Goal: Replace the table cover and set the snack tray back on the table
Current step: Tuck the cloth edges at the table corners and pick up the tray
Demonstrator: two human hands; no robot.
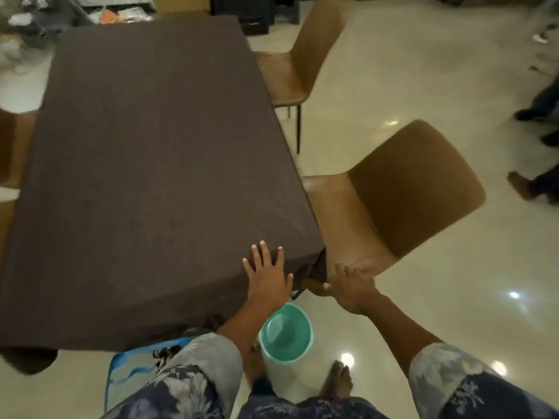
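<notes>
We are finding the brown table cover spread over the whole table, draping at the near edge. The left hand is resting flat on it by the near right corner, fingers straight and spread, grasping nothing. The right hand is hanging released, fingers extended, just beside that corner at a tan chair; a green bucket is standing on the floor between the forearms.

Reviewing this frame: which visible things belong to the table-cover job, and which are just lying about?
Job:
- brown table cover, spread over the table
- left hand, flat on its near corner
- right hand, open beside that corner
- snack tray: not in view

Lying about:
- near chair
- far chair
- green bucket on the floor
- blue patterned item
</notes>
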